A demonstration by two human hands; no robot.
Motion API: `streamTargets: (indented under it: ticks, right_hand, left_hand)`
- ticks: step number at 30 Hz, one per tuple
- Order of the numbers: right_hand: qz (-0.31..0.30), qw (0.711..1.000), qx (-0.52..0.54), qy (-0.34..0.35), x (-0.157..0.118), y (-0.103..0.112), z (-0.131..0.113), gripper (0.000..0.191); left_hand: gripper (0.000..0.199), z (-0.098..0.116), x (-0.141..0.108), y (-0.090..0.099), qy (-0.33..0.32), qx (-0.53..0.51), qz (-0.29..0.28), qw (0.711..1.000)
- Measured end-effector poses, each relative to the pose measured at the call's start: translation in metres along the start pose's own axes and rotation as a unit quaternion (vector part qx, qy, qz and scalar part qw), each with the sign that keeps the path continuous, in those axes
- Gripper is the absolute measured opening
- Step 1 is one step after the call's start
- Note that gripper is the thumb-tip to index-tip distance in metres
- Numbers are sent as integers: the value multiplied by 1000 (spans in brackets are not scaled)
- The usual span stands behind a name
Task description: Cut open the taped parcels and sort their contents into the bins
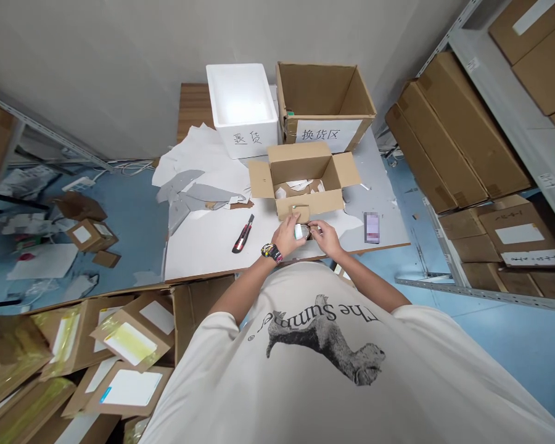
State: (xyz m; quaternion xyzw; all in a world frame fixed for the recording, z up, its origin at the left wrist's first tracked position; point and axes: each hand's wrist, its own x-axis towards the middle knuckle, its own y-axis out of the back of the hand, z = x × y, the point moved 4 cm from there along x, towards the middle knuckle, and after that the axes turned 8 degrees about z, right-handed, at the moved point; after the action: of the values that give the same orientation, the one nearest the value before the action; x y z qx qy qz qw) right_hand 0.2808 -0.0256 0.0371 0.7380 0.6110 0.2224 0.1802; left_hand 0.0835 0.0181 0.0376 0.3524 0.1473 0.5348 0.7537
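Cardboard forms the one open carton (300,161) just beyond both hands. Left hand (287,237) and right hand (327,239), elbows bent, clench one small white bottle (300,232) between their fingers (317,229).

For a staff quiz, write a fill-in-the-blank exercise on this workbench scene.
A wristwatch is on the ____ wrist.
The left hand and right hand together hold a small ____ object.
The open cardboard box stands between the utility knife and the ____.

Missing words: left; white; smartphone.
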Motion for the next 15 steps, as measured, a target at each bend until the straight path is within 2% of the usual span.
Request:
streamTargets:
  ticks: [6,11,15]
  right_hand:
    - [-10,1000,-6,3,1,4,1,34]
    - [-13,997,-54,57,-1,8,-3,37]
    - [-14,997,-52,57,-5,4,-3,36]
  left_hand:
    - [84,3,0,8,-23,-27,11,999]
    - [83,-13,-3,8,-14,-56,-17,998]
    - [82,-25,-8,2,13,-62,-26,998]
